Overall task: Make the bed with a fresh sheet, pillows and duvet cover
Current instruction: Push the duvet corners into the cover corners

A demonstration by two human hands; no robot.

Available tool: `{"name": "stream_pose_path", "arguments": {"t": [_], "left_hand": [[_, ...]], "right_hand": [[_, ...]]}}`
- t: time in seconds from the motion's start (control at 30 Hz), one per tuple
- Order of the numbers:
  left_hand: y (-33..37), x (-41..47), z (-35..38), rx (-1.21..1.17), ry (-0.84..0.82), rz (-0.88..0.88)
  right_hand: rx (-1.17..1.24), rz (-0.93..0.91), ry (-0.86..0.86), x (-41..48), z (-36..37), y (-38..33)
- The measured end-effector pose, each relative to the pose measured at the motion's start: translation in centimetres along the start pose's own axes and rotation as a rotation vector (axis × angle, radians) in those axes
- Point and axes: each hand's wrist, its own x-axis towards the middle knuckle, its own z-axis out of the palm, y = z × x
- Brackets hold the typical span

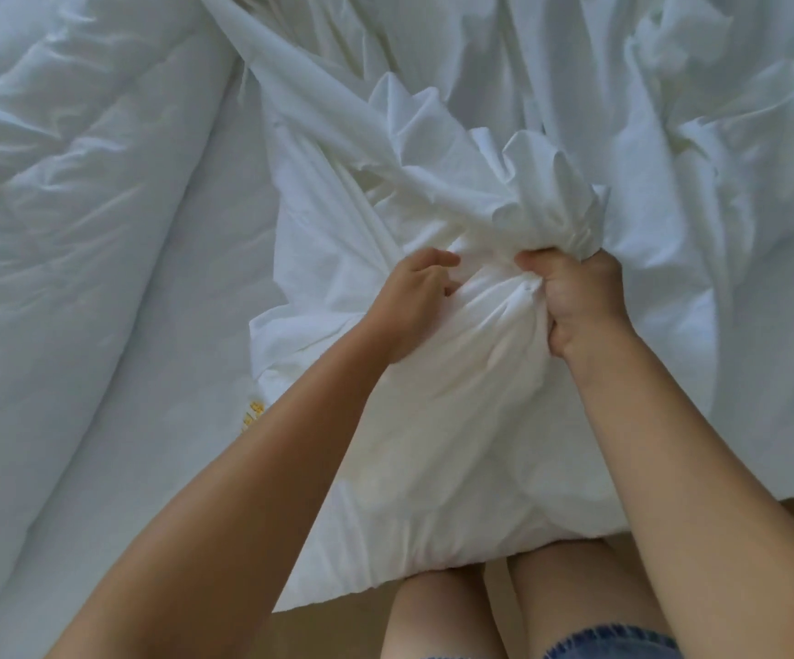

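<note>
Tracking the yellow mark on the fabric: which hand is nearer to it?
Left. The left hand lies up and right of the yellow mark, on the pillow; the right hand grips the bunched pillowcase farther right.

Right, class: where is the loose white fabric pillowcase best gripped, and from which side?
Probably the bunched open end of the white fabric pillowcase, reached from the person's side. Its slack cloth gathers into a neck there, which the right hand grips; the stuffed part under the left hand looks too broad.
</note>
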Motion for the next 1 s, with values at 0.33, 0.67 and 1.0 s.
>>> {"name": "stream_pose_path", "arguments": {"t": [0.33, 0.67, 1.0], "left_hand": [[-0.1, 2.6, 2.3, 0.536, 0.060, 0.214], [0.8, 0.8, 2.2, 0.525, 0.126, 0.139], [0.3, 1.8, 1.8, 0.431, 0.044, 0.306]], "right_hand": [[-0.049, 0.154, -0.150, 1.6, -0.4, -0.1], [-0.462, 0.161, -0.591, 1.8, -0.2, -1.4], [-0.541, 0.083, -0.417, 1.7, 1.4, -1.4]]}}
